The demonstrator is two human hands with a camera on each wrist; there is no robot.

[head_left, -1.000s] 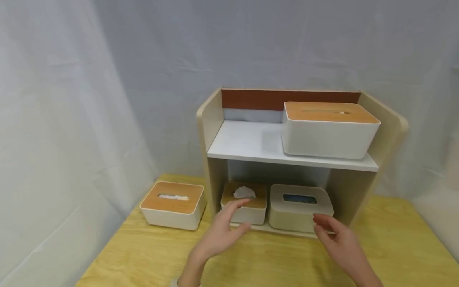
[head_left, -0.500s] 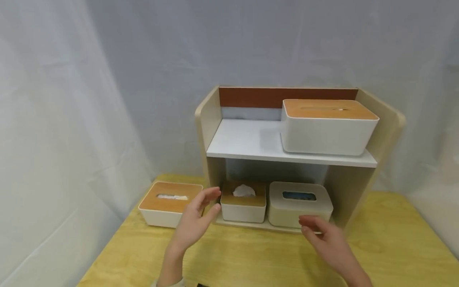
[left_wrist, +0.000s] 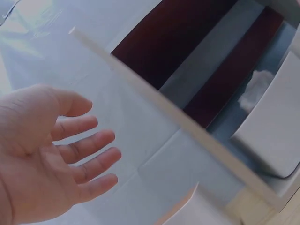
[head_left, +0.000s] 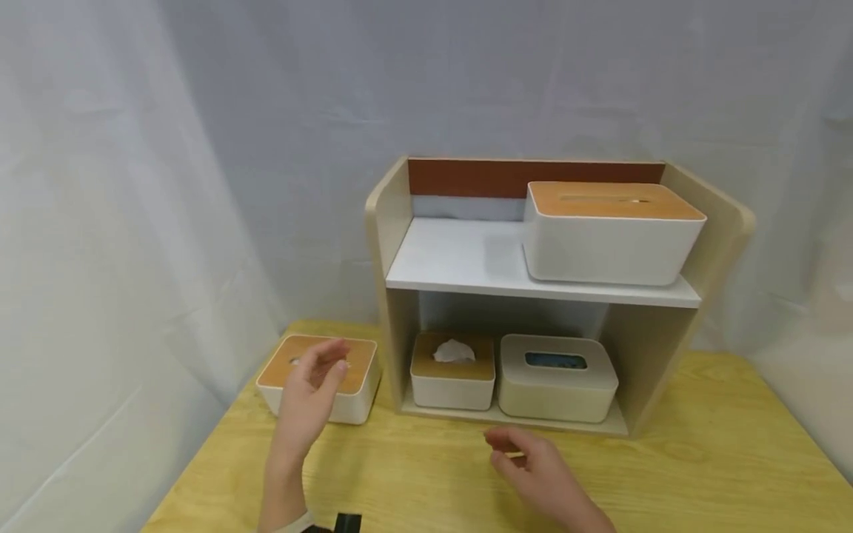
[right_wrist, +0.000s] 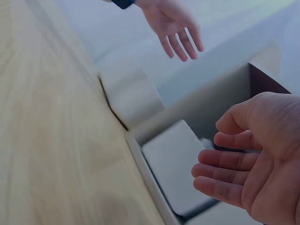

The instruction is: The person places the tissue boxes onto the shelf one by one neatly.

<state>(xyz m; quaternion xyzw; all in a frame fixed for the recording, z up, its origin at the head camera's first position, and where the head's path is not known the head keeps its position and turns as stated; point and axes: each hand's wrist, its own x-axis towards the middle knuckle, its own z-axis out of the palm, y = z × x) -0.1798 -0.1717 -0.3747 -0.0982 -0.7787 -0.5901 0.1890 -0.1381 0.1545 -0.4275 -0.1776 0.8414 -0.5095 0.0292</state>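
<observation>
My left hand (head_left: 305, 403) overlaps the wood-topped tissue box (head_left: 363, 381) on the table at the left, its fingers relaxed and holding nothing. In the left wrist view the palm of the left hand (left_wrist: 51, 159) faces the camera with the fingers spread. My right hand (head_left: 536, 470) is over the table in front of the shelf, fingers loosely bent and nothing in them. On the lower shelf sit a small wood-topped tissue box (head_left: 453, 392) with a white tissue (head_left: 455, 351) sticking out, and beside it a cream tissue box (head_left: 556, 400) with an oval slot.
A two-tier shelf unit (head_left: 466, 285) stands on the yellow wooden table (head_left: 413, 481). A large white tissue box (head_left: 609, 252) with a wooden lid occupies the right of its upper shelf. Pale curtains (head_left: 300, 111) hang behind and to the left.
My left hand has swung left from in front of the small tissue box to the box at the left. My right hand has moved left and toward me, away from the cream box.
</observation>
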